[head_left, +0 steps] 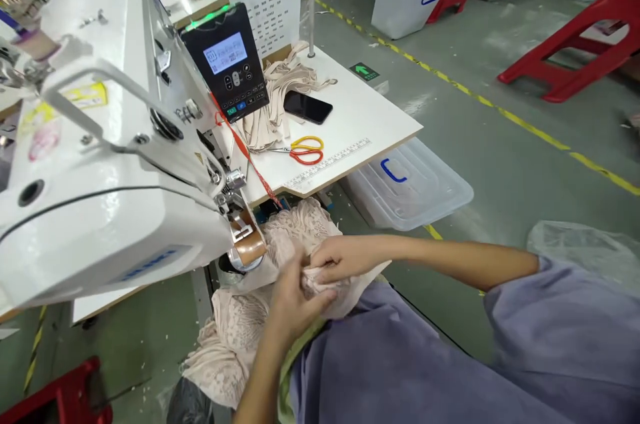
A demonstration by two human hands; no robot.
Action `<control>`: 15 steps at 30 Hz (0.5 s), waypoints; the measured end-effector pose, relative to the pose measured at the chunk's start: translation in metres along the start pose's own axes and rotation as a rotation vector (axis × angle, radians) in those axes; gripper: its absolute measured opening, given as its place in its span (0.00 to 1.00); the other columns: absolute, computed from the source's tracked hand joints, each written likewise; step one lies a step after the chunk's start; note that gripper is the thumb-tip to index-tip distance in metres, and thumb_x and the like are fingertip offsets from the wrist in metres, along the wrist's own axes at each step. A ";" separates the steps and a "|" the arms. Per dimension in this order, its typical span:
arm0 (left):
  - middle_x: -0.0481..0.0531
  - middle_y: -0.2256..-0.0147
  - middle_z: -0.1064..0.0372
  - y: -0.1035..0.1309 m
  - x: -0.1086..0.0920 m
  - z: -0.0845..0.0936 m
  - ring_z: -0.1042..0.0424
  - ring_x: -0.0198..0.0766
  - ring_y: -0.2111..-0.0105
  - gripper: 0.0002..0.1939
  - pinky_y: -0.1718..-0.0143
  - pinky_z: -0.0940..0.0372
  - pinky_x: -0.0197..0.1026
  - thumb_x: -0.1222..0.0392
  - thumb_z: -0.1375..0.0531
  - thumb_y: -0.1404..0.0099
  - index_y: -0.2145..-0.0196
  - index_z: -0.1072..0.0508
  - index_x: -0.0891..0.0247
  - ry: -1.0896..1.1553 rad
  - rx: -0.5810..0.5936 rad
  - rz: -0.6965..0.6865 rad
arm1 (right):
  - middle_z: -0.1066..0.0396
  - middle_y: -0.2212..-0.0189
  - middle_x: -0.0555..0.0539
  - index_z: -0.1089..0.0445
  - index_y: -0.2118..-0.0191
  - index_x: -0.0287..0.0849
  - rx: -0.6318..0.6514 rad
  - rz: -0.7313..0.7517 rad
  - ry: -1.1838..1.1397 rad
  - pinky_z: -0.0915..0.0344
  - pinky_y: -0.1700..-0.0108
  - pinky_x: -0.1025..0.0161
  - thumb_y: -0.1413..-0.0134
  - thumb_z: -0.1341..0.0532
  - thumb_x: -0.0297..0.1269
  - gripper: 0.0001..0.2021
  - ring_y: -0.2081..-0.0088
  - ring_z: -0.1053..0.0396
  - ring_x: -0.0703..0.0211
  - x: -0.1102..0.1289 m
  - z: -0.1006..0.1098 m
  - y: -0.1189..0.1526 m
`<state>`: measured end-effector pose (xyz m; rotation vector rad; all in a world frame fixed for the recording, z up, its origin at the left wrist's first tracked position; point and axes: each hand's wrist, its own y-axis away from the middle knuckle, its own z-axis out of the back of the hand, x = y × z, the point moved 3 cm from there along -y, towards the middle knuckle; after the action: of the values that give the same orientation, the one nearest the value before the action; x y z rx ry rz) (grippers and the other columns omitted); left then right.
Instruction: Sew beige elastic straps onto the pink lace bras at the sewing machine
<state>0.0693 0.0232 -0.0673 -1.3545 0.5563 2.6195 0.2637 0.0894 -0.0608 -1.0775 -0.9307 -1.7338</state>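
In my lap, beside the sewing machine [115,164], I hold part of a beige lace bra [350,294]. My right hand [343,257] pinches its fabric with bent fingers. My left hand [297,297] grips the same piece from the near side, thumb stretched toward the right hand; its fingertips are slightly blurred. More beige lace bras [235,327] hang in a bunch to the left of my left forearm. Another lace heap [303,224] lies just beyond my hands, below the table edge. The machine's sewing head is close to the left of the fabric.
On the white table [370,117] lie scissors [306,149], a phone [309,107] and beige straps [273,101] beside a control panel [227,64]. A lidded plastic box [413,184] stands below the table's right side. Red stools [575,44] stand on the floor.
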 end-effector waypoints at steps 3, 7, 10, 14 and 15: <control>0.51 0.71 0.29 -0.006 -0.006 -0.038 0.31 0.41 0.68 0.19 0.63 0.36 0.41 0.44 0.41 0.35 0.66 0.25 0.65 0.311 0.227 0.128 | 0.23 0.62 0.48 0.22 0.58 0.42 -0.195 -0.145 0.049 0.38 0.59 0.66 0.39 0.39 0.52 0.18 0.62 0.28 0.60 -0.011 0.067 -0.029; 0.46 0.76 0.39 -0.003 -0.008 -0.036 0.41 0.35 0.73 0.20 0.70 0.42 0.37 0.43 0.41 0.35 0.72 0.32 0.63 0.404 0.278 0.132 | 0.30 0.46 0.33 0.29 0.48 0.34 -0.965 -0.613 0.306 0.37 0.49 0.55 0.36 0.41 0.47 0.21 0.47 0.31 0.44 -0.042 0.198 -0.054; 0.46 0.76 0.43 0.003 -0.011 -0.025 0.43 0.34 0.73 0.22 0.71 0.45 0.37 0.41 0.42 0.34 0.75 0.35 0.62 0.401 0.208 0.151 | 0.35 0.44 0.24 0.31 0.49 0.27 -1.071 -0.660 0.250 0.38 0.45 0.49 0.42 0.36 0.39 0.21 0.43 0.35 0.36 -0.053 0.253 -0.077; 0.48 0.74 0.39 0.014 -0.005 -0.005 0.40 0.36 0.72 0.25 0.69 0.43 0.38 0.37 0.43 0.34 0.72 0.32 0.63 0.410 0.005 0.212 | 0.26 0.59 0.35 0.29 0.62 0.33 -1.064 -0.528 0.047 0.34 0.51 0.55 0.45 0.35 0.30 0.07 0.52 0.30 0.46 -0.057 0.266 -0.089; 0.48 0.74 0.38 0.016 -0.002 0.001 0.40 0.37 0.72 0.26 0.69 0.42 0.38 0.35 0.43 0.35 0.72 0.32 0.63 0.415 -0.067 0.235 | 0.26 0.63 0.39 0.31 0.63 0.35 -1.054 -0.468 -0.020 0.33 0.54 0.57 0.42 0.37 0.31 0.05 0.56 0.29 0.51 -0.057 0.261 -0.087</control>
<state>0.0651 0.0090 -0.0610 -1.9853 0.7229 2.5532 0.2696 0.3694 -0.0354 -1.5888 -0.2088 -2.7233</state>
